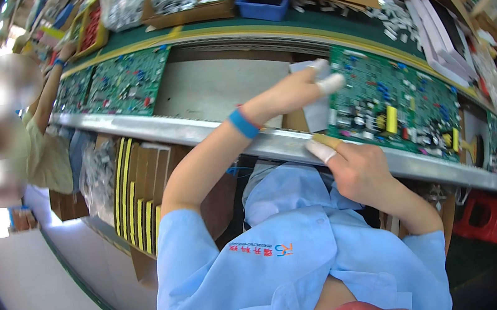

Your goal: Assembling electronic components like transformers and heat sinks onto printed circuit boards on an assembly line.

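Green circuit board (pixel 404 95) lay along metal rail (pixel 137 123). My left hand (pixel 296 93) met its left edge, right hand (pixel 358 169) near corner; couldn't tell if either pinched. Board seemed light, stiff, components fragile; edges suited holding.

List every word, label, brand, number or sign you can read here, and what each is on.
Shirt: large red characters, a smaller line of print and an orange-and-blue logo, all upside down in this view; wording withheld, as I don't copy printed text or brands.
Near board: any markings are too small to read.
Other boards: too small and blurred to read.
Elsewhere: nothing I can make out.
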A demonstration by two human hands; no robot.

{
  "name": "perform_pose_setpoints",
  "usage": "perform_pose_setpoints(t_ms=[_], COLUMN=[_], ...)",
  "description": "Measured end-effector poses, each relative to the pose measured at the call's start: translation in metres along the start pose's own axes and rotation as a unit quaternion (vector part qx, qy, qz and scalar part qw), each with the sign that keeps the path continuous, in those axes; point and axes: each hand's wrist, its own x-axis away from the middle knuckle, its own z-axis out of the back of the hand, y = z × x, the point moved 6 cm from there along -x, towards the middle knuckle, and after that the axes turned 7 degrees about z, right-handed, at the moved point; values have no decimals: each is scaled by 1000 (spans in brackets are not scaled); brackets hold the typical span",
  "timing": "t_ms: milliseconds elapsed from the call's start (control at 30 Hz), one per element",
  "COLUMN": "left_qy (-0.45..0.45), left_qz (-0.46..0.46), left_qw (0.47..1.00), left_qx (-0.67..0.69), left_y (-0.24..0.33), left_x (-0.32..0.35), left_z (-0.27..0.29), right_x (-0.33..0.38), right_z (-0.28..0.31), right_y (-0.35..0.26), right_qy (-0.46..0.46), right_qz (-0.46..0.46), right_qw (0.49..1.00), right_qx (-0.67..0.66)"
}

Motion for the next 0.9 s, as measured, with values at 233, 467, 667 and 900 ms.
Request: perform_pose_setpoints(t_ms=[233, 467, 667, 900], left_qy=[-1, -63, 242, 577], left_qz=[-60, -64, -199, 113], left_qw=[998, 994, 943, 764], left_qx=[-16, -56, -116, -266], left_y=[18, 54, 12, -99], left_x=[-31, -16, 78, 194], left_z=[-48, -52, 87, 281], right_x=[27, 62, 80, 104], right_z=[-10, 22, 33, 41], right_y=[23, 44, 62, 81], right_qy=[-206, -192, -177, -161], right_qz=[-188, -289, -322, -368], right_qw=[941, 917, 902, 885], right_qx=[191, 196, 229, 234])
